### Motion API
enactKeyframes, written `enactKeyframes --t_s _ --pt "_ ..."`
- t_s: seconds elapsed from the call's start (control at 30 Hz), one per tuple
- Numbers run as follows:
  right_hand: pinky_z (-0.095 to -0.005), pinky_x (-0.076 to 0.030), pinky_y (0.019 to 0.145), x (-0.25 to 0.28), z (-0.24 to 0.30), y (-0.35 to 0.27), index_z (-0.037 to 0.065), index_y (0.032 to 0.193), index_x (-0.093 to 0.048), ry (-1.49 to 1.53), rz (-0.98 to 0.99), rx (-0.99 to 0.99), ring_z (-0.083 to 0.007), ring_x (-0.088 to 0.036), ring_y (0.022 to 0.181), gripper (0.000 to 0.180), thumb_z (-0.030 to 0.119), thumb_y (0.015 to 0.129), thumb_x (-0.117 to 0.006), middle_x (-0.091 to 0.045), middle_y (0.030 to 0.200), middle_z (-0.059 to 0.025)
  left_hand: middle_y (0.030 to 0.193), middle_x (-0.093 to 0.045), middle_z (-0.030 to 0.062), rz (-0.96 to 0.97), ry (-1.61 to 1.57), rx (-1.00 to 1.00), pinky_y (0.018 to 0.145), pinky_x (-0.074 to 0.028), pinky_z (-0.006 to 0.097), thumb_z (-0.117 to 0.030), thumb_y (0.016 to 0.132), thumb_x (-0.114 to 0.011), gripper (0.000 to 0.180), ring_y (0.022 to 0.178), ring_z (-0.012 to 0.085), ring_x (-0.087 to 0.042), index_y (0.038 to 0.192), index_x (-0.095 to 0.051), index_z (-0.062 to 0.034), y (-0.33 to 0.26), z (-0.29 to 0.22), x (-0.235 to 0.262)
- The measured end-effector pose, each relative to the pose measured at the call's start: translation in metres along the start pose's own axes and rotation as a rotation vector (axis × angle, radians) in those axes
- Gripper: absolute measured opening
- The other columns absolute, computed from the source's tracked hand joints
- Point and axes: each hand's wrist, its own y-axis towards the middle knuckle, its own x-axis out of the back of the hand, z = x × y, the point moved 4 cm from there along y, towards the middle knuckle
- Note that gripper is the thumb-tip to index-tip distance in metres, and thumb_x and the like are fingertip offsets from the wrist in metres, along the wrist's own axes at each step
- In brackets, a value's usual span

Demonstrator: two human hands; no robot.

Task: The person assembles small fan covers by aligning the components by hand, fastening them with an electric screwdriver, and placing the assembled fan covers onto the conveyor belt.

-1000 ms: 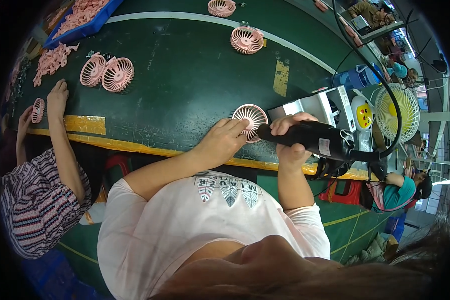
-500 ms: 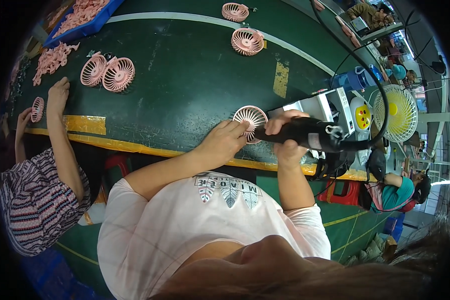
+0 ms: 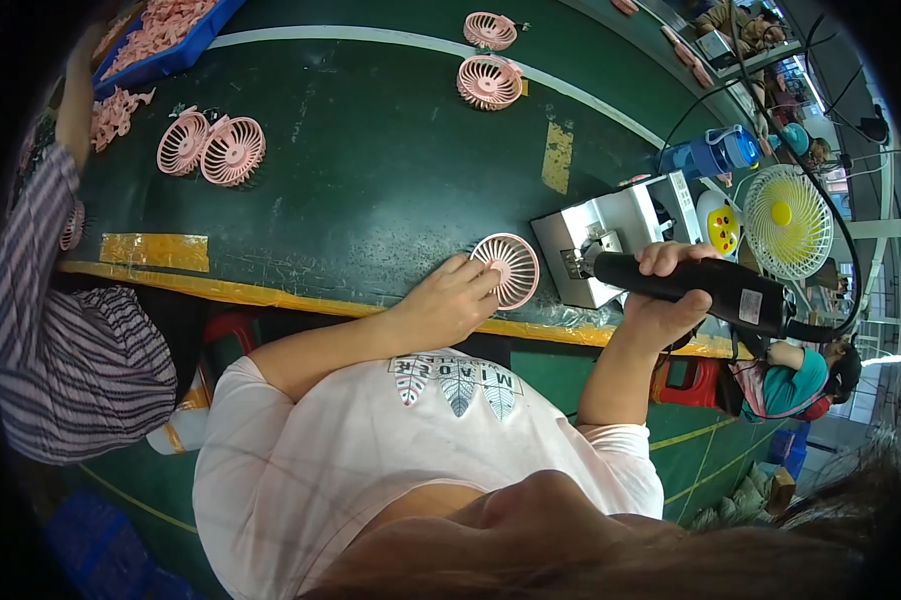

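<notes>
My left hand (image 3: 450, 302) is closed on the left rim of a round pink fan housing (image 3: 516, 275) with a slatted grille, which lies near the table's front edge. In my right hand (image 3: 670, 300) I grip a black electric screwdriver (image 3: 715, 290), held nearly level, its cable running off at the back end. The screwdriver's tip points left and meets the front of a silver screw feeder box (image 3: 588, 225); whether it touches a screw there is too small to tell.
Two pink fans (image 3: 233, 152) stand left on the green table (image 3: 360, 130), two more (image 3: 490, 82) far back. A blue bin (image 3: 195, 45) of pink parts is at the far left. Beyond the feeder are a blue bottle (image 3: 715, 152) and a white-yellow fan (image 3: 785, 215). A co-worker's striped sleeve (image 3: 40, 230) is at left.
My right hand has carried the screwdriver right, from the pink fan housing to the feeder box. My left hand still holds the housing. The co-worker's arm has reached toward the blue bin.
</notes>
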Motion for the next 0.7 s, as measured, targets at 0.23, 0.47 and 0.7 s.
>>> enactKeyframes --t_s 0.23,0.47,0.7 --pt "-0.0310 -0.042 0.057 -0.033 -0.030 -0.018 0.006 0.101 -0.043 0.002 0.075 -0.097 -0.0176 -0.048 0.056 0.067 0.060 0.067 -0.064 -0.049 0.065 -0.0045 0.102 -0.054 0.0154 0.002 0.096 -0.035 0.078 -0.040 0.032 -0.009 0.068 -0.052 0.015 0.092 0.0244 -0.052 0.074 -0.059 0.0017 -0.002 -0.001 -0.001" --pt "-0.0322 -0.044 0.058 -0.059 -0.055 -0.025 0.001 0.101 -0.044 0.065 0.187 -0.174 -0.0193 -0.052 0.057 0.067 0.049 0.065 -0.072 -0.051 0.064 -0.0071 0.101 -0.055 0.0165 0.000 0.063 -0.021 0.077 -0.040 0.032 -0.009 0.069 -0.051 0.018 0.091 0.0252 -0.053 0.080 -0.061 0.0020 -0.004 0.000 -0.001" --pt "-0.0321 -0.044 0.059 -0.064 -0.074 -0.028 0.001 0.096 -0.047 0.177 0.243 -0.353 -0.0189 -0.052 0.060 0.059 0.035 0.061 -0.080 -0.052 0.065 -0.0084 0.098 -0.056 0.0165 0.016 0.047 0.006 0.078 -0.041 0.033 -0.008 0.070 -0.050 0.018 0.091 0.0263 -0.054 0.081 -0.061 0.0012 -0.004 0.000 0.001"
